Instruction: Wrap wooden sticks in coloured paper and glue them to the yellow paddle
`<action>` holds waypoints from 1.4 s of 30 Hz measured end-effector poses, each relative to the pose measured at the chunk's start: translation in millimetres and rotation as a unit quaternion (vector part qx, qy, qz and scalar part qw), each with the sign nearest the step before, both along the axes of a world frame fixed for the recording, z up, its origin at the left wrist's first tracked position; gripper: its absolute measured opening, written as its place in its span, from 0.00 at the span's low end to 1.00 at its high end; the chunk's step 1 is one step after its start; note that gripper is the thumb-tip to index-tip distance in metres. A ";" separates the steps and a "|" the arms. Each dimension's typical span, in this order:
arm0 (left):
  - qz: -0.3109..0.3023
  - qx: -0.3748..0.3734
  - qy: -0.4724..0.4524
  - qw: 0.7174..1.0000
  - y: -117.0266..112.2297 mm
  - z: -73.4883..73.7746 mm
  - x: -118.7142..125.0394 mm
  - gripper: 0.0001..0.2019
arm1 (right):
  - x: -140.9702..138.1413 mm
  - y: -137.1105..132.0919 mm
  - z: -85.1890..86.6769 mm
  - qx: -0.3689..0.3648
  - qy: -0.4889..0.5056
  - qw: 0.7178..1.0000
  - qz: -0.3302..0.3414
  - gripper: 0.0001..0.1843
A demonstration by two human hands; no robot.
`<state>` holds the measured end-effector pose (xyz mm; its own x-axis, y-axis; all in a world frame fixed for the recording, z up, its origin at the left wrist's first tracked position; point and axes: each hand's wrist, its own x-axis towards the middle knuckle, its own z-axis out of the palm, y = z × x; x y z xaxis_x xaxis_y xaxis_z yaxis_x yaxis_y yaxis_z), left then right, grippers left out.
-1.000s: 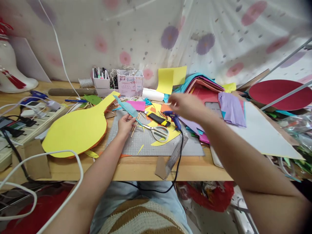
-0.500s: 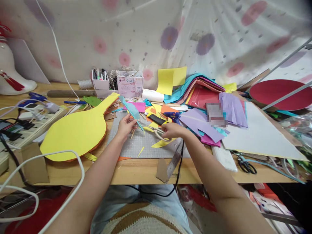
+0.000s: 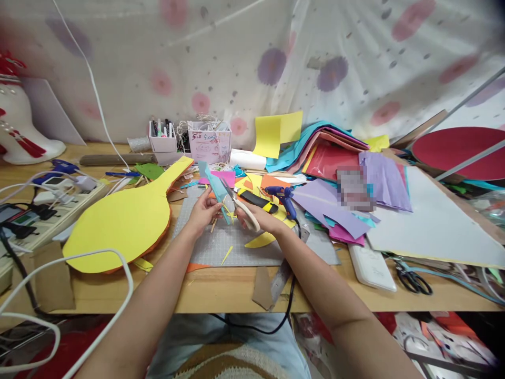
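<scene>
A strip of light blue paper [image 3: 215, 184] is pinched in my left hand [image 3: 204, 211], standing tilted above the grey cutting mat [image 3: 209, 247]. My right hand [image 3: 258, 217] grips scissors [image 3: 249, 215] by their pale handles, and the blades point up and left beside the blue paper. Whether the blades touch the paper I cannot tell. Thin yellow slivers lie close to both hands, and a larger yellow paper scrap [image 3: 260, 240] rests on the mat below my right hand. A yellow-and-black utility knife [image 3: 256, 200] and a blue glue gun [image 3: 282, 197] lie just beyond.
On the left lies a big yellow lute-shaped cutout [image 3: 118, 229] beside a power strip [image 3: 84, 192] with cables. Purple paper [image 3: 327, 202], a white board [image 3: 434, 221] and black-handled scissors [image 3: 412, 279] are at right. A white cable [image 3: 130, 279] loops across the front left.
My right hand has moved left with the scissors, bringing the blades up toward the blue paper and turning them steeper. The left hand stays almost in place. The view has shifted slightly.
</scene>
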<state>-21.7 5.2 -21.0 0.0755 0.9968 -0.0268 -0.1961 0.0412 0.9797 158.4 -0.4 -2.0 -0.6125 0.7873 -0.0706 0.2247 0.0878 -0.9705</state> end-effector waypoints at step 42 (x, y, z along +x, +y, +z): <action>-0.132 -0.062 -0.130 0.981 -18.1 -2.2 27.2 0.47 | 5.6 -0.5 -24.8 0.067 -0.058 0.993 -0.074 0.32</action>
<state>5.5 -12.9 -23.1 0.3507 0.9319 -0.0924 -0.4050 0.2398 0.8823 164.0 -0.9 -26.7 -0.4831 0.8753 -0.0216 0.3542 0.1729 -0.9190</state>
